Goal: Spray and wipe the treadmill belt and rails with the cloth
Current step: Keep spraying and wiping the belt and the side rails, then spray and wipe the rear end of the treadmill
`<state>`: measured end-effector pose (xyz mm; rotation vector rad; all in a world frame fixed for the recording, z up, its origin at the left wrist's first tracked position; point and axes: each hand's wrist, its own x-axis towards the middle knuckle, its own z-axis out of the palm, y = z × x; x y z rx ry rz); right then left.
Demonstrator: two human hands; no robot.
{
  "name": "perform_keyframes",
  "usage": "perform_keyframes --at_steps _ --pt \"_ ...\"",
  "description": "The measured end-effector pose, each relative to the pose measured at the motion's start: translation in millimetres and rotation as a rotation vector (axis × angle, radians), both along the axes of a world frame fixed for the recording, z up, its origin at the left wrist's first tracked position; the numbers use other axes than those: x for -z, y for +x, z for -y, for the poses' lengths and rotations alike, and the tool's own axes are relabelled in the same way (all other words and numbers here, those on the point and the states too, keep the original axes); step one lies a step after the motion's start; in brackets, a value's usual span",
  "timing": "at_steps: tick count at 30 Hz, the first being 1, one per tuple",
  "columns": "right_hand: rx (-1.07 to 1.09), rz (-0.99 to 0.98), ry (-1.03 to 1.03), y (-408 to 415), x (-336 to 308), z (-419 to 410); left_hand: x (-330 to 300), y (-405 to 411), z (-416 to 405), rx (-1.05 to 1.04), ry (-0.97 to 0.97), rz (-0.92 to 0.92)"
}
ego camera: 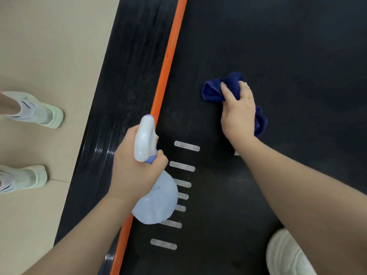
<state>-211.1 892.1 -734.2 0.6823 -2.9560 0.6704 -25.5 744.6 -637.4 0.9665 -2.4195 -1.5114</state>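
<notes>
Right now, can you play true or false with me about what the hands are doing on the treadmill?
1. The right hand holds a blue cloth on the belt. True.
2. The left hand holds a sponge. False: it grips a spray bottle.
3. The stripe beside the belt is green. False: it is orange.
4. Short white dashes are printed on the belt. True.
5. The cloth lies on the floor. False: it is on the belt, in the right hand.
</notes>
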Motion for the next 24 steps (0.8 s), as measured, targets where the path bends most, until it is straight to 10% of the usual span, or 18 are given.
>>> perform_keyframes --at_steps 14,24 --pt "-0.827 0.241 0.265 106.4 -43.1 21.3 -11.7 24.6 20.0 -0.441 0.288 0.085" --pt "-0.275 0.508 -0.109 82.6 -86.6 74.5 -38.3 14.1 49.2 -0.510 0.535 0.394"
